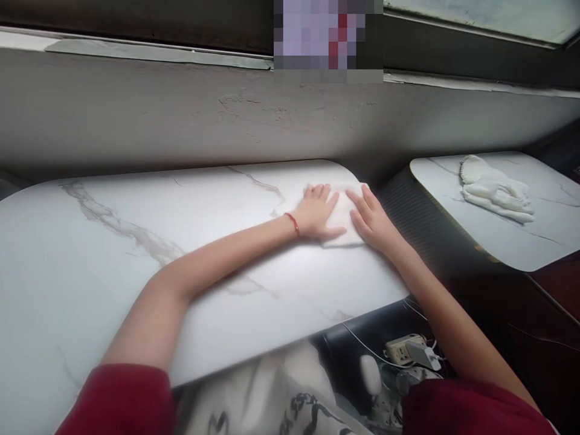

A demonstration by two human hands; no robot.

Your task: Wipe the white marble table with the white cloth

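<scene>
A white cloth (341, 219) lies flat on the white marble-patterned table (217, 254), close to its right end. On the cloth's left part rests my left hand (317, 212), palm down with the thumb stretched out to the right. A red bracelet circles that wrist. My right hand (370, 220) lies on the cloth's right edge, fingers spread and pointing up and left. Both hands press on the cloth from above, and neither grips it. Part of the cloth is hidden under the fingers.
To the right stands a second marble-patterned table (553, 181) with a crumpled white cloth (496, 188) on it. A dark gap separates the tables. Below the front edge are a power strip (402, 349), a plugged-in charger (425, 355) and cables. A wall (181, 115) runs behind.
</scene>
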